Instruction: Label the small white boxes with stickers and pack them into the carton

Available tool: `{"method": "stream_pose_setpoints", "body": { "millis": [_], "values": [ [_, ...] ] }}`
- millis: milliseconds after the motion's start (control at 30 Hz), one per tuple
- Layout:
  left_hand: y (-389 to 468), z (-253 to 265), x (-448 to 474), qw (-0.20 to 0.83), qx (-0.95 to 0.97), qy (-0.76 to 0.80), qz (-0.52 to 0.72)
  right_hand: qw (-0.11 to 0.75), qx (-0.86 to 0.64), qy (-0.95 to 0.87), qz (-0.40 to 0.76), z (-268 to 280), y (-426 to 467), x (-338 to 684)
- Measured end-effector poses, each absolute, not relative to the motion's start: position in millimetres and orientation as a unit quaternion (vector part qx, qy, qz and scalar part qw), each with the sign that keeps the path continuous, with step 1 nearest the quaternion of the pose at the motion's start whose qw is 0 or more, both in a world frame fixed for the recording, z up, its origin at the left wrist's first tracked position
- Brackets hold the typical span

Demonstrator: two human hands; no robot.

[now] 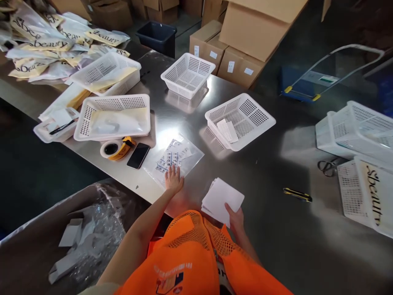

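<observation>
My left hand [173, 180] lies with fingers stretched out on the near edge of a clear plastic bag [192, 157]. Inside or on that bag are several printed labels [173, 155]; I cannot tell which. My right hand [236, 218] grips a small stack of white paper sheets [223, 198] by its right side, thumb on top. The sheets are slightly fanned, and their upper faces look blank. Left of the bag are a black phone [138, 155] and a tape roll in a yellow dispenser [118, 148].
White baskets [188, 76] stand on the metal table [264, 172]; one basket [241, 121] holds small papers. A yellow-black cutter [297, 194] and scissors [326, 168] lie at right. Printed pouches [55, 45] are heaped at far left. A waste bin [39, 217] sits below the table's edge.
</observation>
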State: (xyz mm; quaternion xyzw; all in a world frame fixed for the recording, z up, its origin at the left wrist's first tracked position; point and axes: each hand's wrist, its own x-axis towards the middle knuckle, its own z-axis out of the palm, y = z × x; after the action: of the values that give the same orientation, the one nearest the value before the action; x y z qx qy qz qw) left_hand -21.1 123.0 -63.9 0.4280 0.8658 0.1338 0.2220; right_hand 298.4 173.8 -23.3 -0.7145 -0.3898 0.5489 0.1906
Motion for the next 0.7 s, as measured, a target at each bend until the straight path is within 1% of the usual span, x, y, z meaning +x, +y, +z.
{"method": "stream_pose_setpoints", "body": {
  "millis": [100,167,300,400,533,600,700],
  "values": [
    [118.6,-54.4,-0.1,0.261,0.446,0.838,0.175,0.250,-0.696,-0.343,0.579,-9.6,192.7,272.0],
    [116.7,-48.4,7.0,0.280,0.445,0.825,0.208,0.263,-0.670,-0.333,0.609,-1.9,207.9,247.3],
    [123.1,-40.3,-15.7,0.275,0.359,0.855,0.253,0.223,-0.656,-0.343,0.635,-2.3,229.1,187.5],
    [137.5,-38.1,-53.7,0.283,0.290,0.876,0.261,0.183,-0.709,-0.357,0.580,-12.2,229.9,147.0],
    [157.4,-36.1,-94.1,0.351,0.270,0.859,0.259,0.182,-0.780,-0.356,0.482,-19.4,222.9,120.8],
    [162.9,-35.0,-104.2,0.388,0.261,0.846,0.257,0.189,-0.783,-0.349,0.479,-19.7,220.8,118.8],
    [161.9,-31.2,-107.9,0.447,0.246,0.815,0.276,0.183,-0.771,-0.309,0.525,-17.7,219.3,120.6]
  ]
}}
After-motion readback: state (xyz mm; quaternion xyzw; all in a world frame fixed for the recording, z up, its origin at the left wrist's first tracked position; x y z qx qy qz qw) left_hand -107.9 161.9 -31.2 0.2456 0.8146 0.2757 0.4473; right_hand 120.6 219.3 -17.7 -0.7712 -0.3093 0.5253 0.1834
